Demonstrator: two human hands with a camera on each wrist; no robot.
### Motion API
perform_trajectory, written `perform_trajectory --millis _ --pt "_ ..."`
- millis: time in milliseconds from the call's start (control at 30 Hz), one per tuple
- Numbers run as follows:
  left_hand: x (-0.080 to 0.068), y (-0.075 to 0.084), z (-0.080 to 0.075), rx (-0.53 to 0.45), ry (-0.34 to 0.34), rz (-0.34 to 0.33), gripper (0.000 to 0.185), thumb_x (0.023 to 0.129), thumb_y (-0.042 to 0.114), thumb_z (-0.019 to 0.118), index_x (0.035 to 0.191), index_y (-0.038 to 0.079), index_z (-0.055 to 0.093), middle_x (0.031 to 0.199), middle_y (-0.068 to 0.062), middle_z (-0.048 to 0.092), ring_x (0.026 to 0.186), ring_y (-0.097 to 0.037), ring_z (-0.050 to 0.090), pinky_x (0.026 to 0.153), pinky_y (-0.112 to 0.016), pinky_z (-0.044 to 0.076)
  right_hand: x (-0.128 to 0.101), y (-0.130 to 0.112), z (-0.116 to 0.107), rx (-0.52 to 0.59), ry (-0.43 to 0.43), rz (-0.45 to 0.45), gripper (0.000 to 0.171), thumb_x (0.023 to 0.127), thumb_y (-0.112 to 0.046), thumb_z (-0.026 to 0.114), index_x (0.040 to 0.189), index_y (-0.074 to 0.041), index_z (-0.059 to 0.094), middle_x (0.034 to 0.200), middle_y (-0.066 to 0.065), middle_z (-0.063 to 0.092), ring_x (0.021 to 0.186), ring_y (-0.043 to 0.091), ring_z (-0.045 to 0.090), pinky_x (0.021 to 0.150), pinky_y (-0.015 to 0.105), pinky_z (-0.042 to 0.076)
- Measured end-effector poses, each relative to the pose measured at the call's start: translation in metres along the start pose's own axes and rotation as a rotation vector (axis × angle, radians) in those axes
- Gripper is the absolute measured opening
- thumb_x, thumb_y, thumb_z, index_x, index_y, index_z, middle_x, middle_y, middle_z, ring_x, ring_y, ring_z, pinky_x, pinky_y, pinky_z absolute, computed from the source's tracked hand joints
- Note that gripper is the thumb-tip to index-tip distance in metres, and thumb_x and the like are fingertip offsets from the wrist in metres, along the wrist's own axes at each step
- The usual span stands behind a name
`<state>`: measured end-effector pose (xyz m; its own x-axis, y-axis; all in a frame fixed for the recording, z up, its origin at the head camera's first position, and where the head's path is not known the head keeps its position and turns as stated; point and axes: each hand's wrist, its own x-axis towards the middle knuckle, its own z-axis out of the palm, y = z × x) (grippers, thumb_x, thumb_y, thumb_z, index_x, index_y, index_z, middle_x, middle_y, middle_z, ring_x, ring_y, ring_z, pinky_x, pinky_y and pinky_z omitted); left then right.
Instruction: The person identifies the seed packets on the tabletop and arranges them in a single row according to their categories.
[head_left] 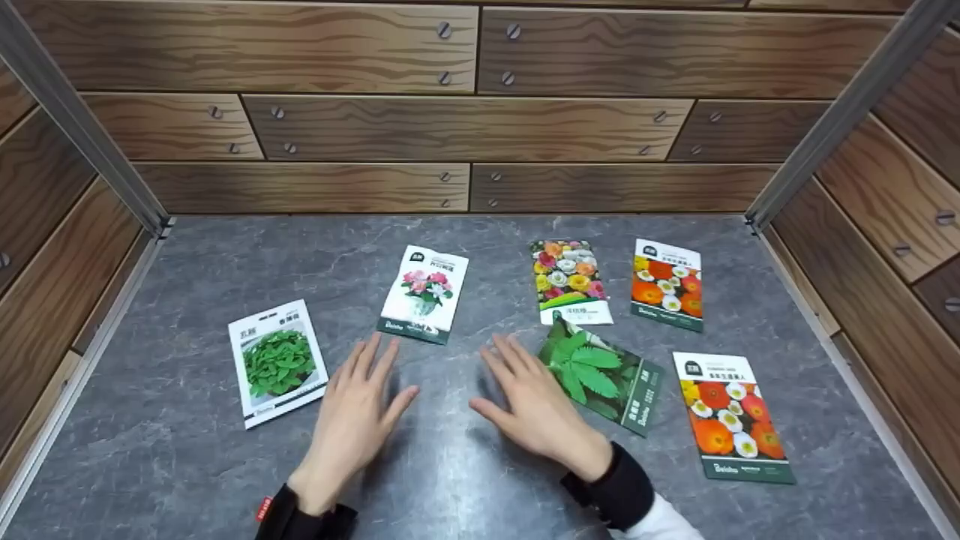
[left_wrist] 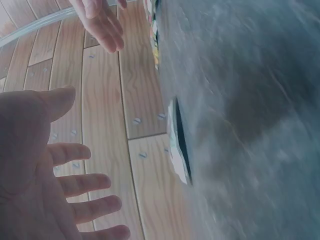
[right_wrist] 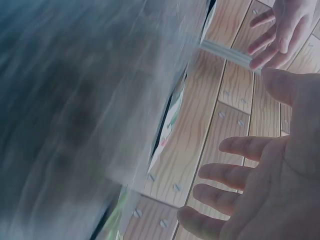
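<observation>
Both hands are empty, palms down over the grey table, fingers spread. My left hand (head_left: 352, 416) is between a packet with a leafy green plant picture (head_left: 277, 364) and a white packet with pink flowers (head_left: 425, 292); its fingertips reach toward the latter's lower edge. My right hand (head_left: 540, 409) overlaps the left corner of a dark green packet with a large leaf (head_left: 607, 379) in the head view. In the wrist views, a gap shows between the left hand (left_wrist: 35, 175), the right hand (right_wrist: 265, 185) and the tabletop.
A packet of mixed colourful flowers (head_left: 570, 281) lies behind the leaf packet, nearly meeting it. Two matching orange-and-white flower packets lie at the right, one far (head_left: 667, 286) and one nearer (head_left: 736, 420). Wood-patterned panels (head_left: 465, 127) with metal corner posts (head_left: 832, 112) enclose the table (head_left: 187, 480).
</observation>
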<state>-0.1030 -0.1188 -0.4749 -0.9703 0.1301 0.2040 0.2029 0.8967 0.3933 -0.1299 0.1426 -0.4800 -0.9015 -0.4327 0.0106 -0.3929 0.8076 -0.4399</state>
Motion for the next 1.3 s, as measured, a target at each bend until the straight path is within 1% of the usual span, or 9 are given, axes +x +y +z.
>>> perform_trajectory --millis 267,533,633,700,800,1000,1067,1133,1300 --pt "-0.004 -0.027 -0.009 -0.011 0.023 -0.044 0.067 0.101 0.041 0.067 0.156 0.008 0.049 0.162 -0.025 0.047 0.148 -0.050 0.047 0.119 -0.071 0.040 0.022 -0.027 0.014 0.006 -0.064 -0.080 0.079 0.103 -0.055 0.057 0.162 -0.006 0.038 0.173 0.022 0.028 0.162 0.043 0.026 0.130 0.065 0.027" --pt "-0.005 -0.058 -0.020 -0.022 0.059 -0.084 0.063 0.102 0.034 0.069 0.154 0.004 0.050 0.159 -0.029 0.049 0.144 -0.053 0.049 0.115 -0.072 0.043 0.056 -0.055 0.031 0.019 -0.121 -0.135 0.073 0.105 -0.051 0.057 0.161 -0.007 0.041 0.172 0.020 0.033 0.162 0.039 0.030 0.130 0.060 0.032" --pt "-0.006 -0.073 -0.024 -0.037 0.060 -0.115 0.061 0.102 0.032 0.068 0.153 0.002 0.051 0.158 -0.030 0.049 0.143 -0.053 0.049 0.113 -0.071 0.045 0.068 -0.066 0.039 0.001 -0.145 -0.154 0.072 0.105 -0.051 0.057 0.160 -0.007 0.042 0.171 0.019 0.035 0.161 0.036 0.032 0.131 0.056 0.033" --pt "-0.006 -0.084 -0.027 -0.048 0.050 -0.148 0.060 0.103 0.031 0.067 0.153 0.002 0.051 0.158 -0.030 0.048 0.144 -0.053 0.048 0.111 -0.071 0.046 0.075 -0.074 0.045 -0.018 -0.163 -0.161 0.072 0.105 -0.051 0.056 0.161 -0.008 0.041 0.170 0.018 0.037 0.161 0.035 0.033 0.132 0.054 0.033" --pt "-0.006 -0.101 -0.033 -0.057 0.006 -0.219 0.061 0.105 0.033 0.064 0.155 0.002 0.048 0.161 -0.032 0.042 0.146 -0.056 0.044 0.109 -0.075 0.046 0.086 -0.088 0.053 -0.036 -0.189 -0.171 0.073 0.105 -0.052 0.055 0.161 -0.009 0.040 0.170 0.017 0.037 0.160 0.033 0.035 0.132 0.052 0.034" --pt "-0.005 -0.129 -0.038 -0.088 -0.088 -0.398 0.068 0.109 0.038 0.053 0.162 0.000 0.033 0.167 -0.036 0.027 0.148 -0.060 0.034 0.112 -0.078 0.040 0.106 -0.112 0.068 -0.077 -0.221 -0.193 0.070 0.105 -0.052 0.056 0.160 -0.012 0.042 0.169 0.012 0.041 0.157 0.029 0.041 0.129 0.048 0.039" --pt "-0.005 -0.134 -0.038 -0.104 -0.111 -0.457 0.071 0.109 0.040 0.050 0.164 0.000 0.028 0.167 -0.038 0.023 0.149 -0.061 0.031 0.113 -0.078 0.038 0.112 -0.118 0.073 -0.086 -0.232 -0.196 0.069 0.105 -0.052 0.056 0.160 -0.012 0.043 0.168 0.011 0.042 0.157 0.028 0.042 0.129 0.047 0.040" --pt "-0.005 -0.137 -0.036 -0.111 -0.125 -0.500 0.073 0.109 0.040 0.048 0.164 -0.002 0.025 0.165 -0.041 0.024 0.149 -0.061 0.031 0.113 -0.078 0.038 0.117 -0.124 0.078 -0.096 -0.245 -0.190 0.068 0.105 -0.052 0.056 0.160 -0.013 0.044 0.168 0.010 0.043 0.156 0.027 0.043 0.129 0.045 0.039" --pt "-0.003 -0.136 -0.036 -0.097 -0.140 -0.550 0.073 0.109 0.038 0.046 0.162 -0.007 0.025 0.155 -0.046 0.035 0.144 -0.064 0.035 0.112 -0.077 0.039 0.125 -0.141 0.088 -0.112 -0.245 -0.190 0.066 0.106 -0.051 0.055 0.158 -0.012 0.047 0.164 0.008 0.050 0.153 0.025 0.048 0.128 0.041 0.042"
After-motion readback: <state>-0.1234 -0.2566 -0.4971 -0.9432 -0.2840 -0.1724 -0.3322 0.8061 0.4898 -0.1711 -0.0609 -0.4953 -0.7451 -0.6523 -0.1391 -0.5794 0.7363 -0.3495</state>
